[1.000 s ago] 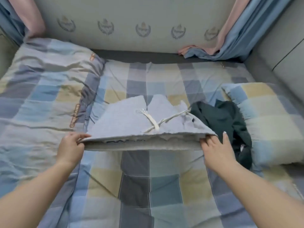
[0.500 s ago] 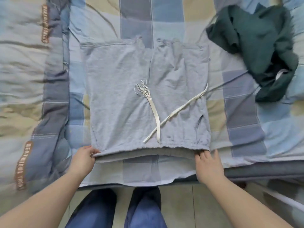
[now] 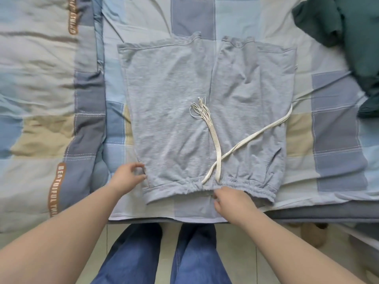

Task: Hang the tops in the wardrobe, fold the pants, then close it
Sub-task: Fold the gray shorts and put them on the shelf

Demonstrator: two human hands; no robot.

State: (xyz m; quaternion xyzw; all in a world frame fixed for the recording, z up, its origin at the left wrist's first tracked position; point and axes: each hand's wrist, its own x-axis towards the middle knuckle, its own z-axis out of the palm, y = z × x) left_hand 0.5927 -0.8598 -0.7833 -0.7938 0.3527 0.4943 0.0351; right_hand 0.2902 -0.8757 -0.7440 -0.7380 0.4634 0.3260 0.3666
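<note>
1. Since half a second ago, both hands have shifted along the near edge of the grey pants [image 3: 184,111]: the right hand [image 3: 231,201] has slid from the waistband's right corner to its middle, and the left hand [image 3: 128,178] has come up to the left side seam.
2. Right hand: fingers curled down onto the gathered elastic waistband; whether they pinch the cloth or only press on it, I cannot tell, as the fingertips are hidden.
3. Left hand: thumb and fingers loosely parted, tips just touching the pants' left edge, gripping nothing.
4. Grey pants lie folded flat on the checked bedsheet [image 3: 338,128], a soft, marled jersey, roughly rectangular, legs doubled up toward the far side.
5. A flat cream drawstring [image 3: 215,140] crosses itself above the waistband; one end is frayed into loose threads, the other runs off the right edge.
6. Left of them sits a puffy quilted duvet [image 3: 41,99] with brown lettered tabs.
7. At the far right, a dark green garment [image 3: 352,37] lies crumpled and cut off by the frame.
8. Blue jeans [image 3: 162,257] stand below.
</note>
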